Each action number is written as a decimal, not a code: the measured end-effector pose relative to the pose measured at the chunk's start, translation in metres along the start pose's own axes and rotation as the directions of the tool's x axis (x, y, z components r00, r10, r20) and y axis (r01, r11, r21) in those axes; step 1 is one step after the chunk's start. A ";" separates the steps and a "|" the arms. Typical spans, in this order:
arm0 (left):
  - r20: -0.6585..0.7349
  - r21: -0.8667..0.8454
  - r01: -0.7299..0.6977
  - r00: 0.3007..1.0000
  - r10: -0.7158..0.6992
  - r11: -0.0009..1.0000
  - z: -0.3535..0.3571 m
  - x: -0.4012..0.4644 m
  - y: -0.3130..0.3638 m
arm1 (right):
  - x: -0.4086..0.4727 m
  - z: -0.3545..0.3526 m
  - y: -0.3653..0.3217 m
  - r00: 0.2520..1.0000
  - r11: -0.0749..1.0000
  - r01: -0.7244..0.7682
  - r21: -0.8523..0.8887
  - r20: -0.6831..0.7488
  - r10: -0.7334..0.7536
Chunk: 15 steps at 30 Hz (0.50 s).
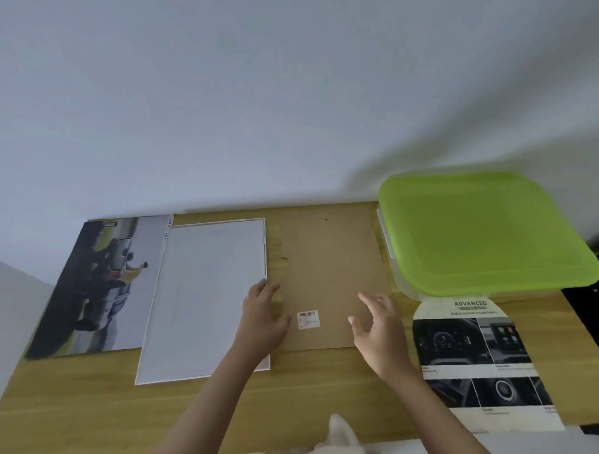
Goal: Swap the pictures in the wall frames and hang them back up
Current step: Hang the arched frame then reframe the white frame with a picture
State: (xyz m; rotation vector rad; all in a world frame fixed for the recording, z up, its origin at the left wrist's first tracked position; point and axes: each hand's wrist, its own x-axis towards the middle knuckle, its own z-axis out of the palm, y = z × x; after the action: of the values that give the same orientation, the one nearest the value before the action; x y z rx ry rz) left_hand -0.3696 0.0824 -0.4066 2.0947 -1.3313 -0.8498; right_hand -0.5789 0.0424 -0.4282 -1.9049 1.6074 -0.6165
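Brown backing board (330, 280) lies between left hand (262, 321) and right hand (379, 329).

Brochure heading: "ADVANCED" in dark caps atop the white printed car-interior leaflet (479, 353), just right of the right hand (380, 332); smaller lines under it too blurred to read.
Sticker: small white barcode label (308, 319) on the brown cardboard backing sheet (330, 276), btwn both hands; print illegible.
Poster edge: dark letters along the border of the car photo print (100, 288), far side of the left hand (264, 316); can't read.
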 end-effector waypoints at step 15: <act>-0.047 0.149 0.247 0.969 -0.242 0.958 -0.139 -0.049 -0.136 | 0.089 0.101 -0.141 0.956 0.985 0.149 -0.085 0.267 -0.122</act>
State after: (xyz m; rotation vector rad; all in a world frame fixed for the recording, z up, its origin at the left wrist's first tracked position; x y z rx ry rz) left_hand -0.2017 0.1922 -0.3976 2.4203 -1.1711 -0.8353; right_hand -0.3939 -0.0161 -0.4074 -2.0881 1.3737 -0.3226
